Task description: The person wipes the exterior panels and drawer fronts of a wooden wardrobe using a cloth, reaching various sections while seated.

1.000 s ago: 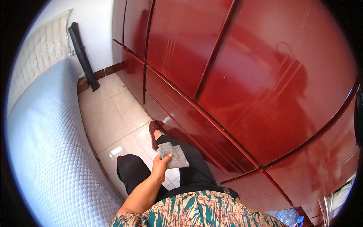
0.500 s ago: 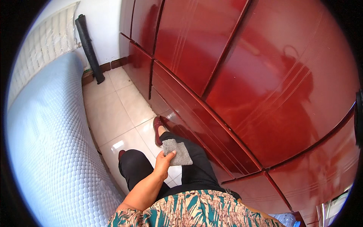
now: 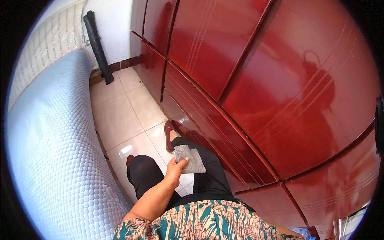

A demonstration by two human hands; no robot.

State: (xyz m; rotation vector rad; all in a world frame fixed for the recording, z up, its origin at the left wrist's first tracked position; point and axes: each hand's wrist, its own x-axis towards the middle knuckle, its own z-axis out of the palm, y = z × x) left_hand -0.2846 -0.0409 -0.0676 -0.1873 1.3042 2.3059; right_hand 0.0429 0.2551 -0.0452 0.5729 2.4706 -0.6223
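Observation:
A folded grey cloth (image 3: 193, 161) is pinched in my left hand (image 3: 175, 169), the thumb lying on top of it and the other fingers tucked beneath. I hold it low in front of me, above my right leg in black trousers. My right hand is out of sight; only a bit of that arm shows by the lower edge. Right in front and to the right rises a glossy dark red wooden wardrobe (image 3: 260, 104), its doors and lower drawer panels closed. The cloth is apart from the wardrobe.
On the left a light blue quilted mattress (image 3: 60, 136) runs along a pale tiled floor (image 3: 120, 108). A black rolled tube (image 3: 98, 48) leans against the white wall in the far corner. At lower right stands a clear plastic bottle (image 3: 302, 232).
The view has shifted slightly, so the wardrobe and corner sit a little further right. My left hand keeps its grip on the cloth in much the same place.

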